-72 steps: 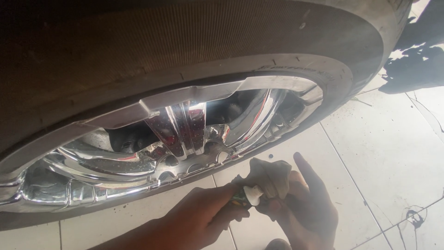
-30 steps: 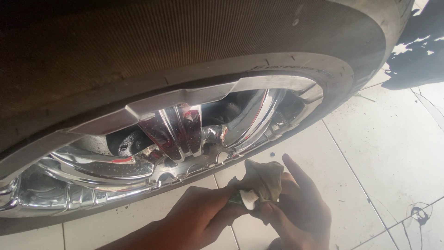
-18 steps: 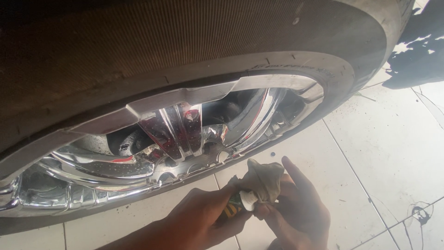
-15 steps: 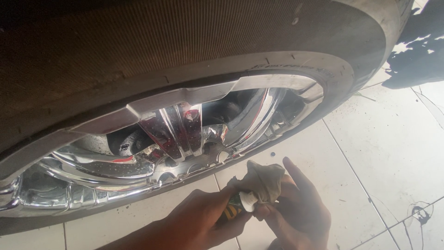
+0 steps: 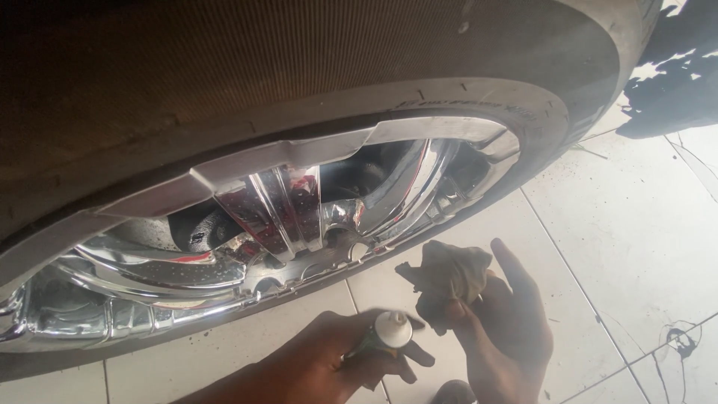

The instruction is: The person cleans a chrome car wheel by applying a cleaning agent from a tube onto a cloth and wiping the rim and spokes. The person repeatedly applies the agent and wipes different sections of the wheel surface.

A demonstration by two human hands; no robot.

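My left hand [image 5: 329, 363] grips a small green tube with a white cap [image 5: 390, 331], its cap end pointing towards the right. My right hand [image 5: 505, 329] holds a crumpled dirty brown cloth [image 5: 447, 275] just beside the tube's cap, index finger stretched upward. Both hands hover low over the floor, in front of a chrome wheel [image 5: 284, 217] with polished spokes. The dark tyre [image 5: 247, 82] around it fills the upper half of the view.
Pale floor tiles [image 5: 628, 239] with dark grout lines lie under the wheel and hands. A thin wire scribbles across the tiles at lower right [image 5: 677, 340]. A dark shadow patch [image 5: 684, 67] covers the top right corner.
The tube has drawn slightly away from the cloth, so its white cap now shows clear of the folds. The wheel and the view have barely shifted.
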